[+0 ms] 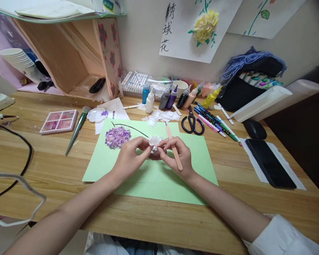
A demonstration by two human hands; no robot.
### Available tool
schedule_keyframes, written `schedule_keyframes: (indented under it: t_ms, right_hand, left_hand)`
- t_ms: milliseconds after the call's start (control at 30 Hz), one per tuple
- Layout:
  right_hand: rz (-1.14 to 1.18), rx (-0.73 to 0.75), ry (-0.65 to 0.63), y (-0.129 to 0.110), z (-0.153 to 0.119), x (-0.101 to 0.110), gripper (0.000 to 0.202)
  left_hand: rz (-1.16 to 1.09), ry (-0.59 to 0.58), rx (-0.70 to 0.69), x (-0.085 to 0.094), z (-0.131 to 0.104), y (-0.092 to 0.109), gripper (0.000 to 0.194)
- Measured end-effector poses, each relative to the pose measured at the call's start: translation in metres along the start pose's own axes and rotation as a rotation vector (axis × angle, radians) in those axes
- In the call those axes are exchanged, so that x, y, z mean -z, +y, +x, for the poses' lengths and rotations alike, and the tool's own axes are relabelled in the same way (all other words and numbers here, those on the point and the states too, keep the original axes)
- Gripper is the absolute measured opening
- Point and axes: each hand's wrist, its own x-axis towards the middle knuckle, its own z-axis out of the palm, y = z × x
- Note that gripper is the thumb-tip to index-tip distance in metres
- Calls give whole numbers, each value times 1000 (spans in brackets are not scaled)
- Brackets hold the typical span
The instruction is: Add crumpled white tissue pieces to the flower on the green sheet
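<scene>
Fingers of the left hand (131, 154) and right hand (185, 160) are pinching crumpled white paper (155, 141) above a smooth green sheet (159, 189), the right also gripping a flat stick (174, 150); a shaggy purple flower (117, 137) is lying beyond, and tapered bottles (171, 99) are standing farther off

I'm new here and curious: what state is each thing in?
Left hand: pinching white pieces
Right hand: holding wooden stick, touching white pieces
Green paper: spread flat
White bottle: standing
Purple bottle: standing
Phone: screen dark
Paper cups: nested
Scissors: lying flat
Brush: lying flat
</scene>
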Motion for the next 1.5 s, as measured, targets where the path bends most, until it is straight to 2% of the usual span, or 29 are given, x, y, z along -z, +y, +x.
schedule_keyframes:
  t_ms: [467,600,767,867,1000,1100,1333,1500]
  right_hand:
    - [-5,-12,2,0,0,0,19]
    - [137,-139,45,0,1,-1,18]
    - [347,-318,71,-1,1,-3,21]
    - [407,-351,55,-3,1,-4,21]
    - [413,-324,43,-5,0,-5,21]
    - [359,-280,28,-5,-1,-5,20]
    - [166,-136,12,-7,-3,-6,17]
    - [107,-135,34,-7,-3,-6,16]
  left_hand:
    - [-7,19,-7,-4,1,-3,12]
    - [3,50,-1,-4,0,-2,12]
    - [63,74,-127,-6,-3,-1,4]
    - [71,102,-175,-6,-3,0,5]
    - [88,131,-187,-6,-3,0,5]
    - [58,129,-133,-7,-4,0,7]
    - [-198,14,136,-11,-5,1,16]
    - [-247,28,168,-11,-5,1,18]
